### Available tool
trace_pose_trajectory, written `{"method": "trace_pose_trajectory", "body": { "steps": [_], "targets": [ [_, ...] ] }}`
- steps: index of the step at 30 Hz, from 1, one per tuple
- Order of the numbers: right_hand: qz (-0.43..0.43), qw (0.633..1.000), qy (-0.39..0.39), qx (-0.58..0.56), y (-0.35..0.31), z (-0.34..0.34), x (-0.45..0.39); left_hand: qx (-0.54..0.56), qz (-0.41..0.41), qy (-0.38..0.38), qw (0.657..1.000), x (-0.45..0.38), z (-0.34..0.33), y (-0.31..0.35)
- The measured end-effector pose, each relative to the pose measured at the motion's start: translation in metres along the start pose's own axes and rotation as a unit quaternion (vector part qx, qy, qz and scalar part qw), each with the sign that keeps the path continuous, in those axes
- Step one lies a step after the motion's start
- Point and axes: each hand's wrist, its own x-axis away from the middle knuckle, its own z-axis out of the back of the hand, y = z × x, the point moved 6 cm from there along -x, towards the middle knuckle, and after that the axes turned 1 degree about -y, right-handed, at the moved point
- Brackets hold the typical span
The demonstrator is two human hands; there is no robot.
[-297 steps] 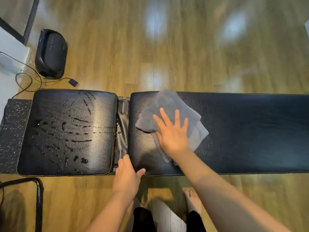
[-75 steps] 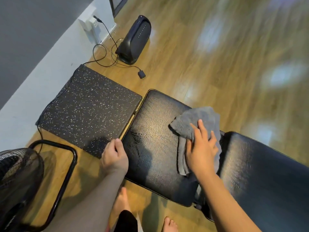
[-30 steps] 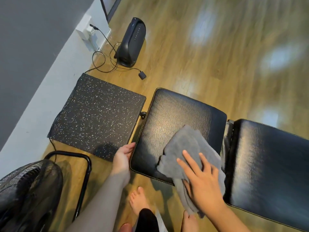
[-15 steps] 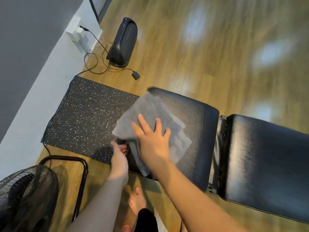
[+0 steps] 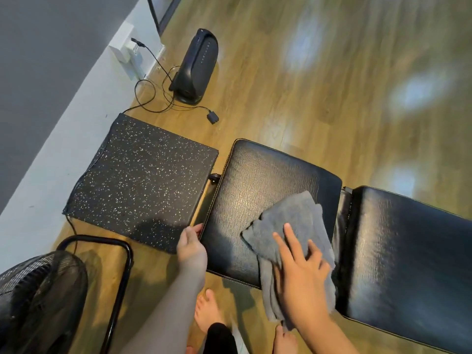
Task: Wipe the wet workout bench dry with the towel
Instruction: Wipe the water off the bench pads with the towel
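Note:
The black padded workout bench runs from centre to right; its seat pad (image 5: 265,185) looks glossy with no drops visible, and the long back pad (image 5: 413,256) extends off the right edge. A grey towel (image 5: 293,223) lies on the seat pad's near right corner, hanging over the front edge. My right hand (image 5: 301,274) presses flat on the towel with fingers spread. My left hand (image 5: 191,249) grips the seat pad's near left corner.
A speckled black rubber mat (image 5: 143,185) lies left of the bench. Beyond it stand a black device (image 5: 196,67) with cables and a wall socket (image 5: 127,49). A black fan (image 5: 38,300) with a tubular frame sits at lower left. My bare feet (image 5: 209,310) are below the bench.
My right hand has swept the towel from the seat pad's left edge to its near right corner. My left hand stays on the near left corner.

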Motion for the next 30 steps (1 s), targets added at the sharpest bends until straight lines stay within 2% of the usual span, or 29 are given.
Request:
{"method": "trace_pose_trajectory", "body": {
  "steps": [4, 8, 10, 14, 17, 21, 23, 26, 30],
  "targets": [
    [0.085, 0.996, -0.006, 0.012, -0.051, -0.002, -0.007, -0.03, -0.031, 0.016, 0.999, -0.004, -0.001, -0.001],
    [0.091, 0.995, 0.03, -0.01, -0.078, 0.006, -0.075, -0.047, -0.026, 0.016, 0.998, -0.008, 0.001, -0.003],
    [0.08, 0.996, 0.04, -0.021, -0.073, 0.013, -0.118, -0.054, -0.036, 0.008, 0.998, -0.006, 0.001, 0.001],
    [-0.011, 0.999, 0.029, -0.037, -0.018, 0.03, -0.169, -0.036, -0.04, -0.033, 0.998, 0.0, 0.0, 0.005],
    [-0.063, 0.997, 0.034, -0.037, 0.032, 0.036, -0.147, -0.05, -0.041, -0.036, 0.997, 0.002, -0.001, 0.006],
    [-0.05, 0.995, 0.066, -0.051, 0.045, 0.025, -0.057, -0.056, -0.046, -0.029, 0.997, 0.003, -0.001, 0.008],
    [-0.017, 0.997, 0.061, -0.04, 0.022, 0.011, -0.013, -0.054, -0.043, -0.028, 0.997, 0.003, -0.003, 0.008],
    [0.061, 0.998, 0.009, -0.033, -0.039, -0.013, 0.022, -0.054, -0.051, -0.008, 0.997, 0.002, -0.002, 0.008],
    [0.085, 0.996, -0.006, -0.013, -0.089, -0.012, -0.012, 0.034, -0.027, -0.012, 0.999, -0.004, -0.002, 0.002]
  ]
}}
